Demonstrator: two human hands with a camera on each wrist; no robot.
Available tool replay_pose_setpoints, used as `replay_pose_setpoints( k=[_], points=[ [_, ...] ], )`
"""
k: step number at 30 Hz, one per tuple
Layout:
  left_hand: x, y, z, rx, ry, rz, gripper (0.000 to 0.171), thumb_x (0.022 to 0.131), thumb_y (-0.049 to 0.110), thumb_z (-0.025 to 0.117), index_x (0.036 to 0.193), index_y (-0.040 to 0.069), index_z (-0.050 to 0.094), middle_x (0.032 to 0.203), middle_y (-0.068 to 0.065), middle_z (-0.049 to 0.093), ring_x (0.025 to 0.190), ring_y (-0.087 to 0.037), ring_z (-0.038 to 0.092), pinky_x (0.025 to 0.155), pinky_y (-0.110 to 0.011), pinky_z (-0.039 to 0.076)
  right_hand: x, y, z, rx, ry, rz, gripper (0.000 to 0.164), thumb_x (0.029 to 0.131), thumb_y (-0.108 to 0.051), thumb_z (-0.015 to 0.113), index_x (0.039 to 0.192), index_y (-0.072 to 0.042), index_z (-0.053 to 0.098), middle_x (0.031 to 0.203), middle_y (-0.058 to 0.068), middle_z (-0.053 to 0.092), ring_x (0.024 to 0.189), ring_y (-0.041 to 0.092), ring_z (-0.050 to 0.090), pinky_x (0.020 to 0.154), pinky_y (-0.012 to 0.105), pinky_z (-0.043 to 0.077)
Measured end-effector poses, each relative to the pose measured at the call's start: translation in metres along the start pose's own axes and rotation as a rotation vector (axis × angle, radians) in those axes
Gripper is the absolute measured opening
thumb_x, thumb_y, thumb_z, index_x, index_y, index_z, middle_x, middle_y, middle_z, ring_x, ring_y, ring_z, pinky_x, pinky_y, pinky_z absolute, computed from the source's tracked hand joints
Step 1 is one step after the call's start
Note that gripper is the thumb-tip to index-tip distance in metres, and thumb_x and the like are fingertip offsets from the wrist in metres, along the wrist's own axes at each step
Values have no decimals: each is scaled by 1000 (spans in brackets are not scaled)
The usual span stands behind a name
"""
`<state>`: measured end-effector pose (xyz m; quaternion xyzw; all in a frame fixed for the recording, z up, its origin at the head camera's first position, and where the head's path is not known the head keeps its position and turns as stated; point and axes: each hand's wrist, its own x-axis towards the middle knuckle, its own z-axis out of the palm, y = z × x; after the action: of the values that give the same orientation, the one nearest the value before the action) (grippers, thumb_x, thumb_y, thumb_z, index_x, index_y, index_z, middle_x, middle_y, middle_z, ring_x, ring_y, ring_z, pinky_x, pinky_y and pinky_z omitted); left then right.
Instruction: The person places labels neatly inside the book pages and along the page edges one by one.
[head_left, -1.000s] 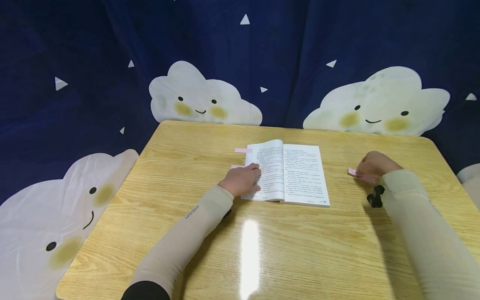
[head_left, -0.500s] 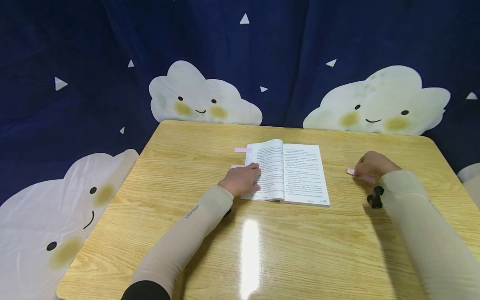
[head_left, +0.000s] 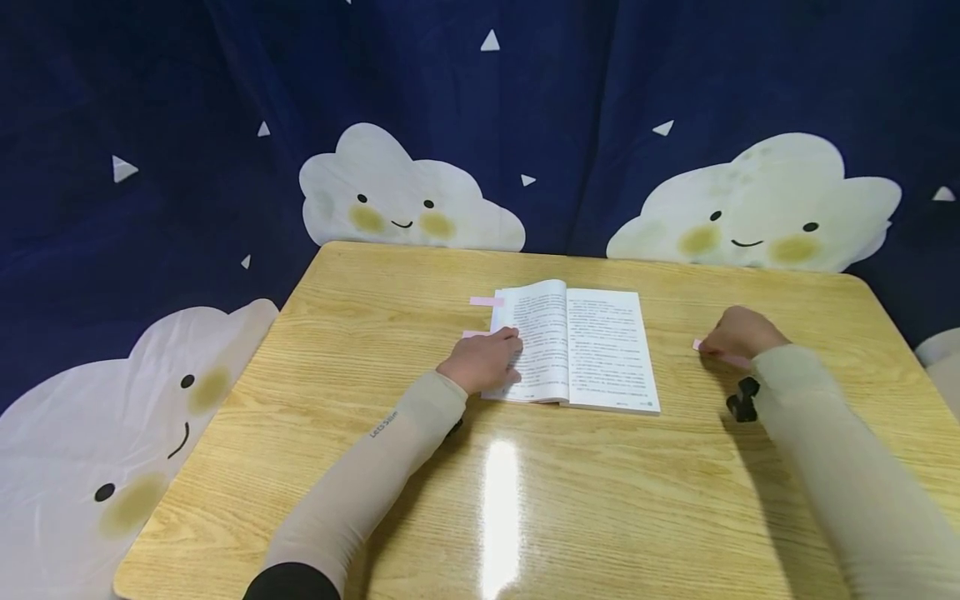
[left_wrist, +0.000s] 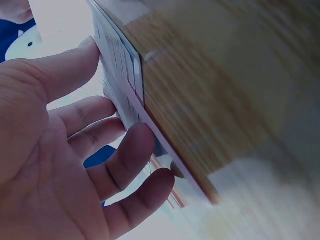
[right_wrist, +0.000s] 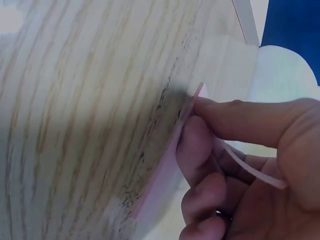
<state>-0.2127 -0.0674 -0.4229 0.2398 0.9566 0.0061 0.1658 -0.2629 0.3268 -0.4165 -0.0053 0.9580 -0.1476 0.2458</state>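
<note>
Head camera view puts the book at the centre of your clock face; it lies spread on the wooden surface, print showing on both pages. Your left hand rests over the outer part of the left page, between 8 and 9 o'clock, its fingers loosely bent and parted, pinching nothing. An upper pink tab juts past the page edge at 10 o'clock, and a lower pink tab shows at 9 o'clock, just beside that hand. Your right hand is at 3 o'clock, well apart from the book; its thumb and forefinger pinch a thin pink strip that curls back toward your palm. Under those fingers a pink pad lies along the surface, running from 1 to 7 o'clock in the right wrist view; you can't tell whether the strip is joined to it. At 12 o'clock, behind the surface, you face a dark blue curtain with smiling clouds.
</note>
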Motion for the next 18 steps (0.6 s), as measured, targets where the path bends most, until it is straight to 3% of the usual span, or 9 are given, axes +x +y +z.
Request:
replay_pose_setpoints(
  k=[5, 8, 12, 18],
  points=[
    [0, 0, 1, -6, -6, 0, 51, 99, 41, 59, 144, 20, 51, 162, 1, 33, 78, -16, 61, 68, -29, 51, 4, 7, 1, 141, -48, 58, 28, 89, -23, 66, 67, -5, 71, 59, -3, 55, 57, 13, 49, 58, 28, 42],
    [0, 0, 2, -4, -5, -4, 51, 99, 41, 59, 145, 19, 50, 162, 1, 33, 83, -17, 63, 71, -30, 53, 5, 7, 2, 153, -53, 59, 26, 89, -21, 65, 71, -3, 72, 59, -3, 54, 57, 13, 49, 57, 28, 41],
    [1, -1, 2, -2, -4, -5, 52, 99, 41, 59, 145, 19, 50, 162, 0, 34, 86, -19, 65, 72, -31, 54, 4, 5, 1, 133, -57, 42, 30, 90, -20, 64, 63, -6, 68, 53, -6, 47, 53, 11, 43, 54, 27, 36],
    [0, -1, 1, 1, -13, -8, 52, 99, 41, 59, 145, 19, 49, 163, 1, 33, 75, -16, 60, 65, -27, 49, 0, 3, -1, 128, -76, -14, 39, 91, -18, 61, 52, -14, 57, 46, -8, 43, 45, 6, 37, 49, 25, 33]
  ],
)
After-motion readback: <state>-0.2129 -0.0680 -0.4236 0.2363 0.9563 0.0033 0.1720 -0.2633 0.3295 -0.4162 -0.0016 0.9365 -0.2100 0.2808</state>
